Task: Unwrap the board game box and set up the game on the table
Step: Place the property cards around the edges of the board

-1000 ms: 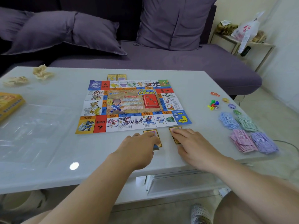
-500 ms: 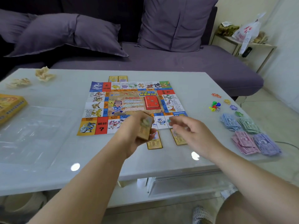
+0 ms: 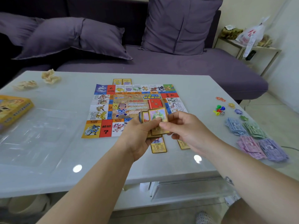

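Glossy white table [image 3: 48,159], clear plastic wrap [image 3: 37,136], cloth cushions [image 3: 77,38]

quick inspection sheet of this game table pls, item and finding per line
surface: white glossy table, ceiling lights reflected in it
job's things: game board flat mid-table; two near cards and two far cards lie along its edges; paper money in piles and pawns with a die at right; yellow box at left
clutter: clear wrap spread at left; crumpled paper at far left
hands: left hand grips card stack above the board; right hand pinches its front card
cables: thin cord on the floor at right, probably
surroundings: purple sofa with cushions; side table holding bags
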